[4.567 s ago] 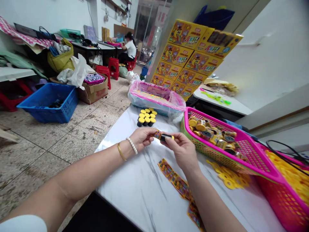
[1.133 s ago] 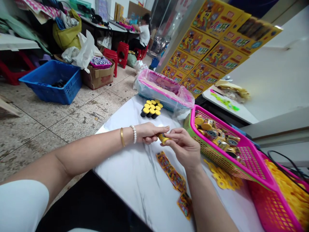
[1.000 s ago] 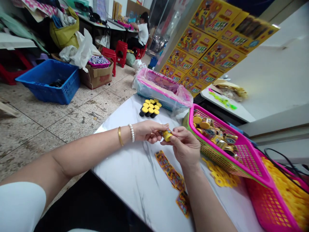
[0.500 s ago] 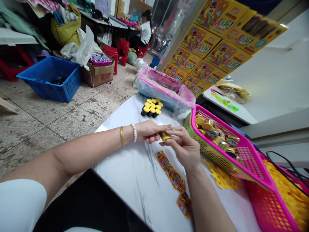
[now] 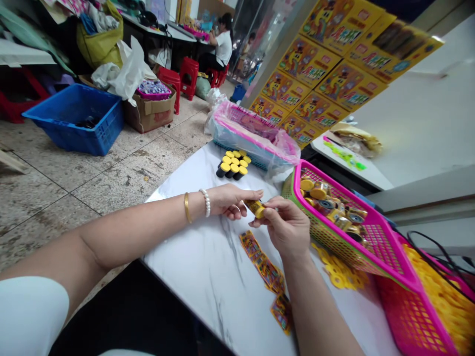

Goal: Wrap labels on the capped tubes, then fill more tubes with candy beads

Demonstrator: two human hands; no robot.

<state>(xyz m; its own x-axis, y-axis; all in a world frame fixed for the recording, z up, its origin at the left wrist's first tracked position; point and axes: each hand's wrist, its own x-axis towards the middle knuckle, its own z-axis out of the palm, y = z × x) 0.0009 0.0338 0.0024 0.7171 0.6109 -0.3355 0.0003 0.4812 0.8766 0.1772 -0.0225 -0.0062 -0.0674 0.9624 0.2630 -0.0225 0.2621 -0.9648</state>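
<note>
A white, gray-veined table (image 5: 196, 267) filled the lower center of a workroom with a speckled tile floor (image 5: 122, 183), where a person's left hand (image 5: 230, 200) and right hand (image 5: 291, 225) pinched opposite ends of a small yellow canister (image 5: 257, 209) over the tabletop at mid-frame. A strip of printed labels (image 5: 264, 267) lay below the canister, and black jars with yellow lids (image 5: 233, 167) stood grouped above the hands. Yellow boxes (image 5: 315, 71) rose in a stack at upper right; another person (image 5: 222, 47) sat at a worktable at upper center, near red stools (image 5: 188, 76).

The table's left edge slanted from upper center to lower left, with floor beyond it reaching to a blue crate (image 5: 79, 118). Bare tabletop stretched from the labels to that edge. Right of the hands, room was tighter: a pink-rimmed basket (image 5: 388, 242) and scattered yellow rings (image 5: 339, 272) bordered the right wrist and forearm.
</note>
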